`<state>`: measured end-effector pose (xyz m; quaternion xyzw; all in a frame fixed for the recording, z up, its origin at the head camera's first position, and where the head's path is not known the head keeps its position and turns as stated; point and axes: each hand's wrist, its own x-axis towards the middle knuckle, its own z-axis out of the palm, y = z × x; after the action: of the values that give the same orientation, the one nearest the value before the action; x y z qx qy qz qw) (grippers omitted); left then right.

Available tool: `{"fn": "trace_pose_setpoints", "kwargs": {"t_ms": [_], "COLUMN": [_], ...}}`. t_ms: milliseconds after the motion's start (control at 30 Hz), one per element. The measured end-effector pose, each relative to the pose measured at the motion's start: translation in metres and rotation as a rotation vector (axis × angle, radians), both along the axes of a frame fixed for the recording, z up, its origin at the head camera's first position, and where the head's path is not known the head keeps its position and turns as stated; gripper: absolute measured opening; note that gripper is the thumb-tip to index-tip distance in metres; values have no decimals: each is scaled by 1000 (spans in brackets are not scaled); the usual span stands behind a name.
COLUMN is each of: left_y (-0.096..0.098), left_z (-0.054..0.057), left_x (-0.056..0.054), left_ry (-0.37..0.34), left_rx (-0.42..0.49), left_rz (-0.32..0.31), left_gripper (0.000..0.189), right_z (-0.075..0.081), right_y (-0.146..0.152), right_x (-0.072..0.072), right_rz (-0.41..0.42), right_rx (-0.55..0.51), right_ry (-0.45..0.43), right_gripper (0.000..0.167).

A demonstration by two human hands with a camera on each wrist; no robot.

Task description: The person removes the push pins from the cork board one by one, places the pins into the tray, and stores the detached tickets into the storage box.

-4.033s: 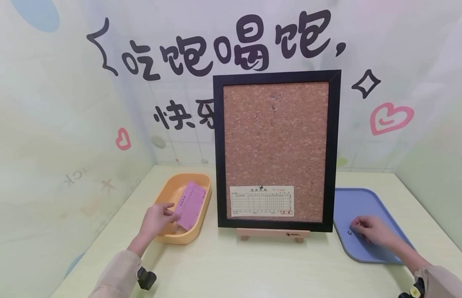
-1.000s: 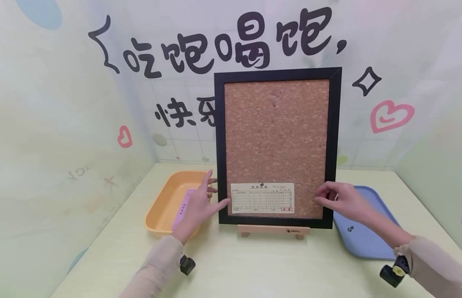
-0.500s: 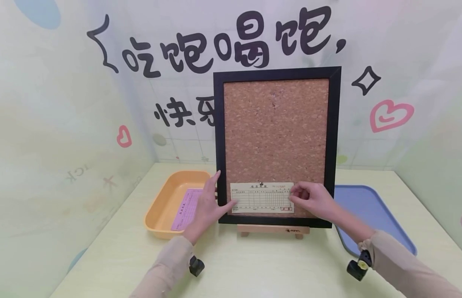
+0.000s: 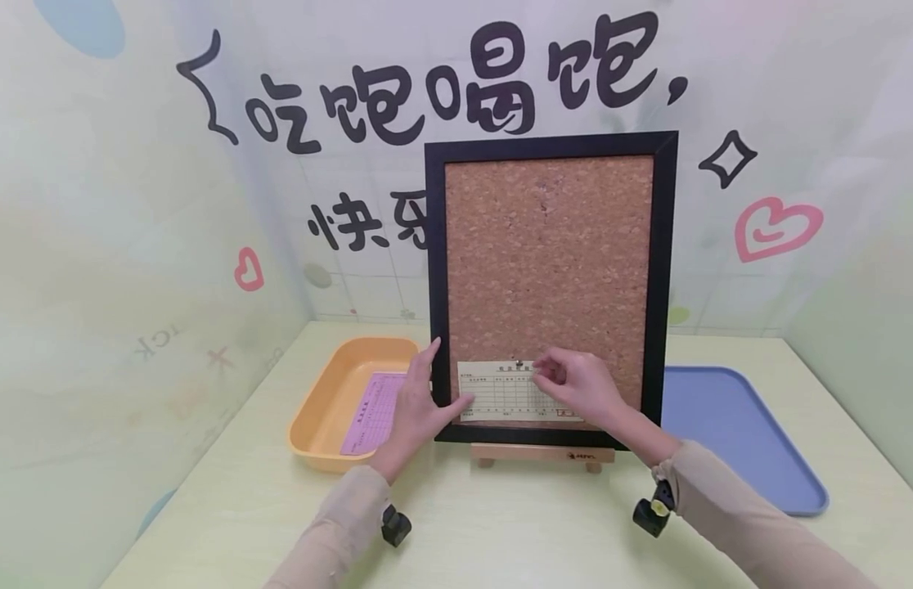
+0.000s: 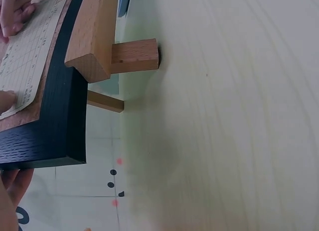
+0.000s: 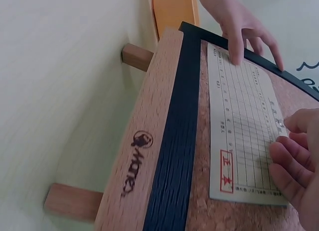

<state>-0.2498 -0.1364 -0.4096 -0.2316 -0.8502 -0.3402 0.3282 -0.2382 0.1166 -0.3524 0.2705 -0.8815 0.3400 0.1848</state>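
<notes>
A framed cork board point(image 4: 548, 262) stands on a small wooden easel point(image 4: 542, 452). A white printed receipt slip point(image 4: 493, 393) lies against its lower part, with a small silver push pin point(image 4: 519, 362) at the slip's top edge. My left hand point(image 4: 420, 401) grips the frame's left side; its thumb presses on the slip and the other fingers go behind the frame. My right hand point(image 4: 582, 384) is over the slip's right half. Its fingers are bent, thumb and index tips slightly apart, just right of the pin. In the right wrist view, these fingertips point(image 6: 294, 122) come right up to the pin.
An orange tray point(image 4: 317, 417) with a pink printed slip point(image 4: 371, 413) stands at the left. To the right lies a blue tray point(image 4: 751, 442), partly hidden by the board and right arm. A printed wall sheet point(image 4: 353, 286) is behind the board.
My left hand has moved from the orange tray to the board's left edge. The right hand has left the blue tray and moved left across the slip to the pin.
</notes>
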Motion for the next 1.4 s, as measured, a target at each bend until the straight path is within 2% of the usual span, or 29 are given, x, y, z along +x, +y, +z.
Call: {"fn": "trace_pose_setpoints", "kwargs": {"t_ms": [200, 333, 767, 1133, 1400], "left_y": [1, 1, 2, 3, 4], "left_z": [-1, -1, -2, -1, -2], "left_x": [0, 0, -1, -3, -3], "left_ry": [3, 11, 10, -21, -22], "left_rx": [-3, -5, -3, -3, 14], "left_rz": [13, 11, 32, 46, 41], "left_gripper": [94, 94, 94, 93, 91], "right_z": [-5, -9, -14, -20, -24], "right_y": [-11, -15, -21, -30, -37], "right_x": [-4, -7, -7, -9, -9], "right_rz": [-23, -46, -119, -180, -211], "right_rx": [0, -3, 14, -66, -78], "right_ry": [122, 174, 210, 274, 307], "right_gripper": [10, 11, 6, 6, 4]}}
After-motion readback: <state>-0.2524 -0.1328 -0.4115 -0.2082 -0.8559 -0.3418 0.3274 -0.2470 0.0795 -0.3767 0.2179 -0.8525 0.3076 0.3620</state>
